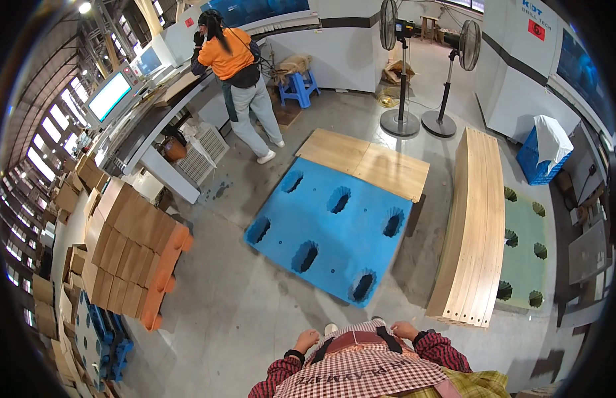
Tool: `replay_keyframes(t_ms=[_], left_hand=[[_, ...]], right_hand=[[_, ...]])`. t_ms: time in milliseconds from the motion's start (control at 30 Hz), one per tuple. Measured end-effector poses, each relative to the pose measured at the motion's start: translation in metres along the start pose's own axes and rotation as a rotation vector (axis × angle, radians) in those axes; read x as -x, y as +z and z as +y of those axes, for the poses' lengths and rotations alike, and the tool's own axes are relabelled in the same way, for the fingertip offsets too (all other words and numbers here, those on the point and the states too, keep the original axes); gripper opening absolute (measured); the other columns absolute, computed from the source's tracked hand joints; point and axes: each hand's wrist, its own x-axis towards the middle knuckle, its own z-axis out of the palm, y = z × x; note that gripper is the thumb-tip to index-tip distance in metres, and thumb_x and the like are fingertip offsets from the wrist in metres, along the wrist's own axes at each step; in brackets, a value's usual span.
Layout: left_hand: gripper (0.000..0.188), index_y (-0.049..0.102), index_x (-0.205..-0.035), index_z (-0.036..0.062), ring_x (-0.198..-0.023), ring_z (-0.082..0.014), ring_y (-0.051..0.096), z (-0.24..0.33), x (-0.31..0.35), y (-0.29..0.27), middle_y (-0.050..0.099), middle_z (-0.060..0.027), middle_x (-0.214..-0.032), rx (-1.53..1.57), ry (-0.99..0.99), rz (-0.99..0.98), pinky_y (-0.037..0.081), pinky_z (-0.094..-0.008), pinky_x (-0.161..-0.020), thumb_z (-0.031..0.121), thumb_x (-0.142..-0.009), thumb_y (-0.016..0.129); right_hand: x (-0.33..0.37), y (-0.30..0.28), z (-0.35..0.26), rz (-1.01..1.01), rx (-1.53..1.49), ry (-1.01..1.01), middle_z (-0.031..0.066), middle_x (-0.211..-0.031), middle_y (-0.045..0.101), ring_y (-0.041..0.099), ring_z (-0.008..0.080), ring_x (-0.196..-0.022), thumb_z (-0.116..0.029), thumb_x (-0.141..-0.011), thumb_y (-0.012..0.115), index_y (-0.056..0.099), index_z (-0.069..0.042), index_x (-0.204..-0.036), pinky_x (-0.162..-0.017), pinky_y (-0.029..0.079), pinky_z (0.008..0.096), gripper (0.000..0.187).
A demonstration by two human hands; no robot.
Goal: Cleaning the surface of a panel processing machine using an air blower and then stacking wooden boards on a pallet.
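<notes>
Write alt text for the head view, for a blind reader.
The wearer's left hand and right hand are apart, nothing visibly held, before a blue plastic pallet with two wooden panels across its far end. A stack of long wooden boards lies at right, a brown stack on an orange pallet at left. Beyond stands a co-worker in orange.

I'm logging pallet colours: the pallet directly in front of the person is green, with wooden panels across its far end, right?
Not quite: the pallet is blue, as the head view shows, with wooden panels across its far end.
</notes>
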Motion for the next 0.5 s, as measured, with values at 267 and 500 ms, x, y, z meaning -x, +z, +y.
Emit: replay_keyframes(t_ms=[267,500], left_hand=[[0.034,0.048,-0.096,-0.0057,-0.056,-0.0142,0.052,0.002,0.007,0.000,0.055,-0.0094,-0.068,0.064,-0.024,-0.001,0.043,-0.0235,-0.052,0.016,-0.070,0.045],[0.034,0.048,-0.096,-0.0049,-0.056,-0.0140,0.052,-0.010,0.000,-0.001,0.055,-0.0091,-0.068,0.091,-0.025,-0.014,0.042,-0.0231,-0.051,0.016,-0.070,0.046]], right_hand=[[-0.001,0.008,0.007,0.008,-0.011,-0.003,0.0143,-0.078,0.056,0.053,0.0285,-0.074,-0.019,-0.062,0.048,0.057,-0.008,-0.083,-0.065,0.042,0.0341,0.026],[0.001,0.005,0.001,0.001,-0.021,0.026,0.0146,-0.078,0.056,0.052,0.0295,-0.075,-0.019,-0.061,0.047,0.057,-0.008,-0.081,-0.067,0.041,0.0349,0.025]])
